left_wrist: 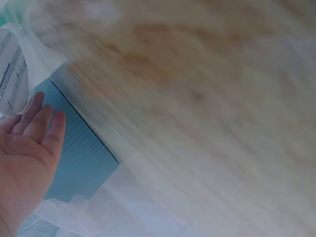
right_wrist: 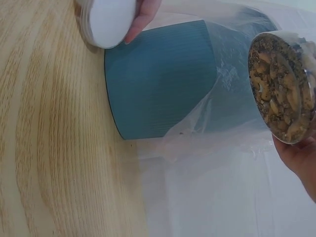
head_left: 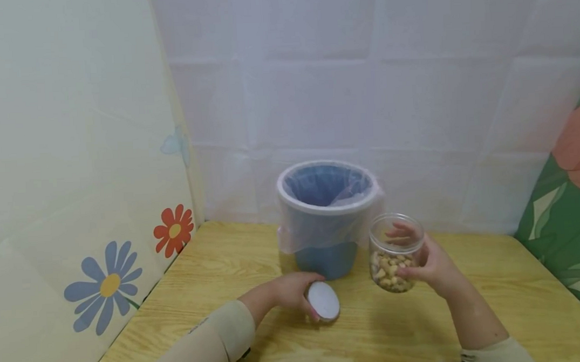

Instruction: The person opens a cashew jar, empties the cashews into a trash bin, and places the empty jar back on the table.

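Note:
My left hand (head_left: 292, 294) holds a round white lid (head_left: 323, 301) by its edge, low over the table in front of the bin. Printed text shows on one face of the lid (left_wrist: 14, 74) in the left wrist view. My right hand (head_left: 437, 266) grips a clear jar (head_left: 395, 246) from its right side, raised to the right of the bin. The jar has no lid on and is partly filled with pale, curved nuts (head_left: 392, 271). Through its base, the right wrist view shows nuts among dark crumbs (right_wrist: 276, 89).
A blue bin (head_left: 325, 260) with a white rim stands behind my hands, lined with a translucent pink bag (head_left: 331, 228) folded over its outside. The wood-patterned table (head_left: 244, 253) meets a white sheet at the back. Flower-printed sheets (head_left: 110, 286) hang on both sides.

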`<state>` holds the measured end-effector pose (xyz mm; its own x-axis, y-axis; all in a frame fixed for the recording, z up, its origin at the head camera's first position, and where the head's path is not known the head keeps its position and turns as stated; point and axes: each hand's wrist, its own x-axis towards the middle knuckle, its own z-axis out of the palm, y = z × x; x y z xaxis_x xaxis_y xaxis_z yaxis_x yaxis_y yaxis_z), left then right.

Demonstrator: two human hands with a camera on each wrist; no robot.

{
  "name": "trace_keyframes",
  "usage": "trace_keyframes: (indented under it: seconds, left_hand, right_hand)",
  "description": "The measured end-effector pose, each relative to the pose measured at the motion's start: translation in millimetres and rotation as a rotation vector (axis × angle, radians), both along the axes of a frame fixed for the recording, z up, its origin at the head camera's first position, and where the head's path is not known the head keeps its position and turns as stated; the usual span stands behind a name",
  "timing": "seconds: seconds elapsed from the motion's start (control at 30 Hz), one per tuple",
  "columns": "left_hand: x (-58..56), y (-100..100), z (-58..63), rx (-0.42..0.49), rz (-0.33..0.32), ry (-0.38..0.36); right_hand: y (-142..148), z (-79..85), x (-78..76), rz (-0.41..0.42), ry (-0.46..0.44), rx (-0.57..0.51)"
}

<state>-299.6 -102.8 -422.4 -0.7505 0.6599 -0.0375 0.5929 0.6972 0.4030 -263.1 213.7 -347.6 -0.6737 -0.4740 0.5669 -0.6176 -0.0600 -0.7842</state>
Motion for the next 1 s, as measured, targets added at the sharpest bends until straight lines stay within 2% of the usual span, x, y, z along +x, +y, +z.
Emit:
trace_keyframes:
  seconds: [0.27, 0.53, 0.77, 1.0]
  left_hand:
    - [-0.7, -1.2, -1.1, -0.007, -0.018, -0.01]
    - [-2.8, -1.7, -2.5, -0.031, -0.02, -0.027]
    - [1.5, -1.0, 1.9, -0.047, -0.009, -0.054]
    - [2.1, -0.4, 1.9, -0.074, -0.018, -0.036]
  right_hand:
    - [1.0, -1.4, -1.1, 0.016, 0.002, -0.011]
    - [1.2, -1.2, -1.3, -0.006, -0.056, 0.011]
    - [1.4, -3.6, -1.8, 0.011, -0.04, 0.008]
    - [1.0, -2.7, -2.1, -0.009, -0.038, 0.017]
